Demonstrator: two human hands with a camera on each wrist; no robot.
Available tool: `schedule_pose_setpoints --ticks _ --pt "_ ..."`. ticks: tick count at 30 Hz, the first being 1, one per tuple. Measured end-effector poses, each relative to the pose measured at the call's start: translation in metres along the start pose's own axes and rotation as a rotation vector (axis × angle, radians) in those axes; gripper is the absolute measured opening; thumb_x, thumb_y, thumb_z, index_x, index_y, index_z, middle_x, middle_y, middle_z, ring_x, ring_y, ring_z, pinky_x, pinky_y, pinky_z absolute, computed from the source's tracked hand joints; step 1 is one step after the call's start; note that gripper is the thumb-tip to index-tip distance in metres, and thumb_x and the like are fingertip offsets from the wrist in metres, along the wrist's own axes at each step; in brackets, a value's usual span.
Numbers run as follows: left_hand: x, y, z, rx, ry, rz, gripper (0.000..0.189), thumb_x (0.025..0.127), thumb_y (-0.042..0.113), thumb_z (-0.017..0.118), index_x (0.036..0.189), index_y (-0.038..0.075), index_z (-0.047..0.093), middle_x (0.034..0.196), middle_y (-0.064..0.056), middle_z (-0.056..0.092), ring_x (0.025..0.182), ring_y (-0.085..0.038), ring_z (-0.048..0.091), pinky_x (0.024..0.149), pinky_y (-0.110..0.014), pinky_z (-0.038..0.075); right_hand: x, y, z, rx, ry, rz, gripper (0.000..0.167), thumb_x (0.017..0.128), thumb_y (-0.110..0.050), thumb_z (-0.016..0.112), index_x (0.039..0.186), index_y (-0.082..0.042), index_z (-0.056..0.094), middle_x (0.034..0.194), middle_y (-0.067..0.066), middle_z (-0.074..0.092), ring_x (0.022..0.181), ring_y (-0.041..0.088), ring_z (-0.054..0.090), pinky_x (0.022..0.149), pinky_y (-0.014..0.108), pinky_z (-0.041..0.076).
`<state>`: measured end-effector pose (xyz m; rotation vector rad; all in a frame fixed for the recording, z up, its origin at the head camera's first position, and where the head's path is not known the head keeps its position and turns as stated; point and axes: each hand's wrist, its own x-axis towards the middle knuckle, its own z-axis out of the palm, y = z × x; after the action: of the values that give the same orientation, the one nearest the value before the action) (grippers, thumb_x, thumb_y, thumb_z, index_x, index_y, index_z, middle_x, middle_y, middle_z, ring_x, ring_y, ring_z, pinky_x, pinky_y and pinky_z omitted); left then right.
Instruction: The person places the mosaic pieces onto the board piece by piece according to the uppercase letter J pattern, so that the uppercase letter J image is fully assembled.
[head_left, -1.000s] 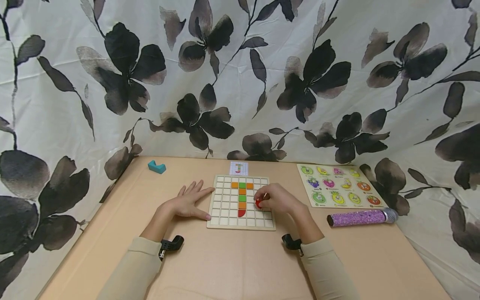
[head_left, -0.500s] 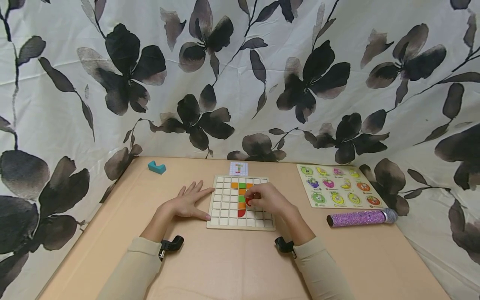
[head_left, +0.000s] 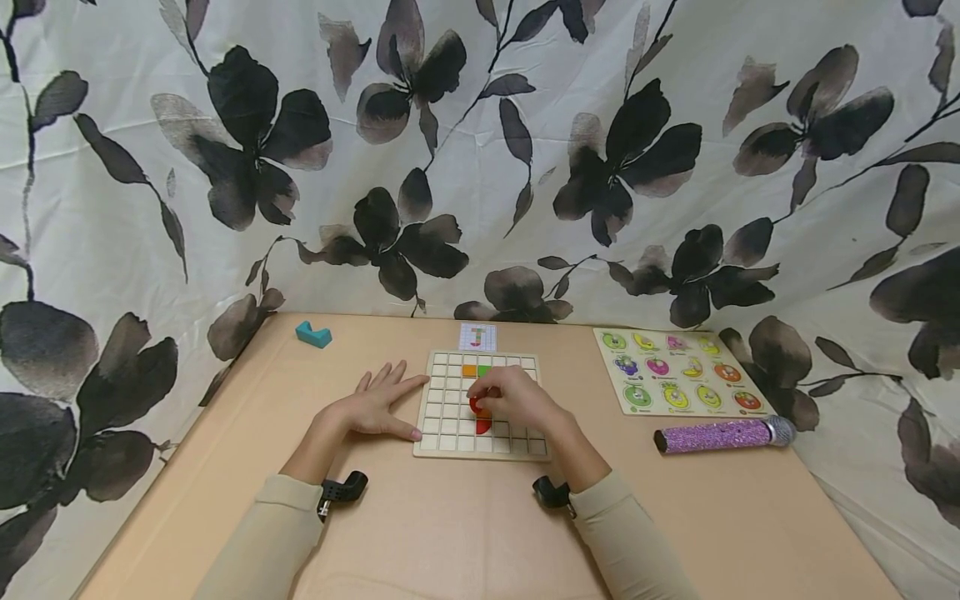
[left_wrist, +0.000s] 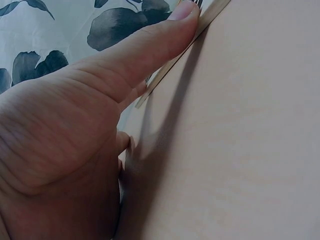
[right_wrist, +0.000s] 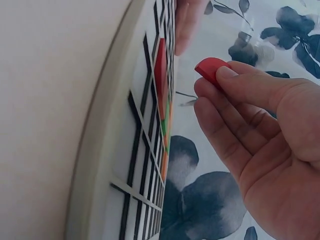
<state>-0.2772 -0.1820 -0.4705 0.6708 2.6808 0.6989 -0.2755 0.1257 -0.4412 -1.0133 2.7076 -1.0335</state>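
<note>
A wooden board with a white grid (head_left: 446, 433) lies on the table. Flat and spread, my left hand (head_left: 378, 404) touches the board's left edge with its thumb (left_wrist: 165, 37) and a fingertip. Between thumb and fingers my right hand (head_left: 521, 396) pinches a small red block with a rounded side (right_wrist: 212, 69), held above the board in the right wrist view. Another red rounded block (head_left: 483, 427) sits in the grid below it. Orange (head_left: 469, 371) and green (head_left: 484, 371) squares show in an upper row; my right hand hides others.
Behind the board lies a small pattern card (head_left: 477, 337). To the back left is a teal notched block (head_left: 313, 334). A sheet of fruit pictures (head_left: 682, 375) and a purple glittery microphone (head_left: 720, 436) lie on the right. A floral cloth (head_left: 480, 167) hangs behind the table.
My right hand has moved left across the board with the red block, from the grid's right side to over its middle column. My left hand has stayed in place.
</note>
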Motion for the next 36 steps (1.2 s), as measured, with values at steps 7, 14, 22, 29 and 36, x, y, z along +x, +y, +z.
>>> schedule_pose_setpoints --ticks 7,14,22,29,36 --pt "-0.001 -0.001 0.000 0.000 0.001 -0.001 0.105 0.079 0.062 0.083 0.164 0.024 0.034 0.174 -0.025 0.003 0.160 -0.050 -0.005 0.123 -0.073 -0.006 0.003 -0.004 0.008 -0.022 -0.036 0.018 0.016 0.095 -0.006 0.075 0.109 -0.009 0.081 0.103 -0.002 0.078 0.091 0.011 0.066 0.084 0.027 0.058" --pt "-0.001 -0.001 0.000 -0.004 0.000 -0.002 0.105 0.079 0.062 0.083 0.164 0.024 0.034 0.174 -0.025 0.003 0.160 -0.049 -0.005 0.123 -0.073 -0.006 0.005 -0.005 0.015 -0.073 -0.081 0.004 0.015 0.095 -0.008 0.075 0.108 -0.011 0.082 0.105 -0.003 0.077 0.093 0.010 0.065 0.084 0.025 0.057" --pt "0.000 -0.001 0.001 -0.005 -0.003 -0.009 0.106 0.079 0.063 0.082 0.164 0.025 0.034 0.174 -0.024 0.002 0.160 -0.049 -0.006 0.123 -0.072 -0.007 0.005 -0.007 0.020 -0.116 -0.109 0.028 0.016 0.095 -0.011 0.077 0.109 -0.015 0.082 0.108 -0.004 0.077 0.098 0.009 0.064 0.087 0.025 0.057" --pt "0.001 -0.002 0.000 -0.004 -0.002 -0.012 0.106 0.078 0.064 0.082 0.164 0.026 0.033 0.174 -0.024 0.001 0.160 -0.049 -0.006 0.123 -0.072 -0.007 0.006 -0.007 0.022 -0.154 -0.124 0.027 0.016 0.095 -0.011 0.077 0.109 -0.016 0.082 0.107 -0.005 0.078 0.097 0.008 0.064 0.088 0.025 0.056" --pt "-0.001 -0.001 0.000 -0.011 -0.002 -0.007 0.105 0.079 0.063 0.083 0.164 0.025 0.034 0.174 -0.025 0.002 0.160 -0.050 -0.006 0.123 -0.072 -0.007 0.006 -0.008 0.023 -0.168 -0.133 0.030 0.017 0.094 -0.010 0.077 0.109 -0.017 0.082 0.108 -0.005 0.078 0.098 0.008 0.065 0.090 0.026 0.056"
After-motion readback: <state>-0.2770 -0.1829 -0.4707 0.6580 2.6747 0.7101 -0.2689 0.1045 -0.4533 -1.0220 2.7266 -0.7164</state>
